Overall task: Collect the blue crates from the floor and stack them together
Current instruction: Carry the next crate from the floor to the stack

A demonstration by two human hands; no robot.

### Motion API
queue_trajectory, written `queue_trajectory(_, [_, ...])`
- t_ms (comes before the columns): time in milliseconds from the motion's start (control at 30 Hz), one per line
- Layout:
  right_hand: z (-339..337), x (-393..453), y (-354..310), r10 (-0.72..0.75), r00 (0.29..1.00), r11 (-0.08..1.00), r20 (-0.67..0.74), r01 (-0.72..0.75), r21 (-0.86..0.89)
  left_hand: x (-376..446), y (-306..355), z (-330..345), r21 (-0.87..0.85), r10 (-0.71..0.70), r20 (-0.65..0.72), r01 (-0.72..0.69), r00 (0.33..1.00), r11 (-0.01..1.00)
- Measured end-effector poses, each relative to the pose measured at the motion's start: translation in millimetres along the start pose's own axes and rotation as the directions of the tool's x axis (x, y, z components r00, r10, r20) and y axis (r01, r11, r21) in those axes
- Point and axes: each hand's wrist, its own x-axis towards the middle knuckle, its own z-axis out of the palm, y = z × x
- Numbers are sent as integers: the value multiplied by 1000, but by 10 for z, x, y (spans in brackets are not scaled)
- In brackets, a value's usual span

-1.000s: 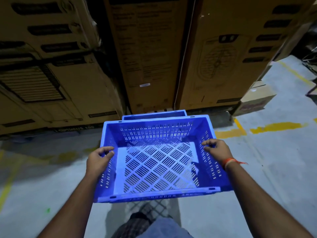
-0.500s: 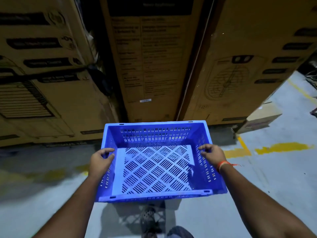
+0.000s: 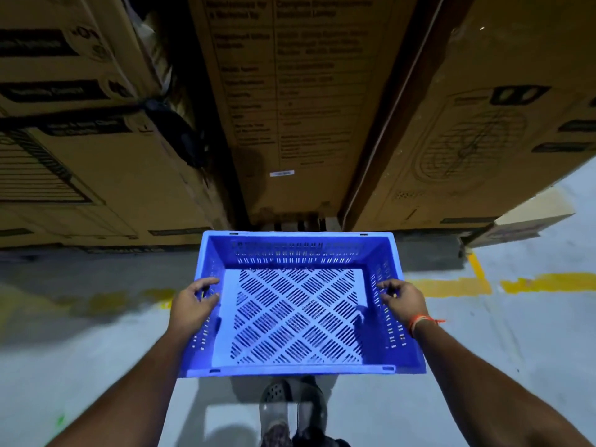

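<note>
A blue perforated plastic crate [image 3: 300, 317] is held level in front of me, above the floor, its slotted bottom empty. My left hand [image 3: 193, 304] grips the crate's left wall, fingers curled over the rim. My right hand [image 3: 403, 304], with an orange thread at the wrist, grips the right wall the same way. The crate's far rim reaches close to the base of the cardboard boxes. No second crate shows; whatever lies under the held crate is hidden.
Tall cardboard boxes [image 3: 290, 108] form a wall straight ahead, with a dark gap between two of them. A small carton [image 3: 529, 221] lies on the floor at right. Yellow floor lines [image 3: 451, 287] run right of the crate. My feet [image 3: 290, 411] show below it.
I have stepped closer to the boxes, carrying the crate forward. The second blue crate seen behind it a second ago is now out of sight.
</note>
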Motion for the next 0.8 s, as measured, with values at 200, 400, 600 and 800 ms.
queue_trajectory(200, [27,182,-52,-53,998,999,-33,53,-1,51,43,13,43,8,-69,-5,998,999])
queue_trajectory(400, [95,297,121,-67,996,985,-52,58,-160,81,112,98,174,35,-105,-16,994,985])
queue_trajectory(600, [141,317,171,-123,991,968,-60,106,-229,184,61,43,294,42,-65,-21,997,955])
queue_trajectory(800, [68,466,108,-126,992,949,-28,112,-295,-6,99,162,346,58,-124,-11,991,938])
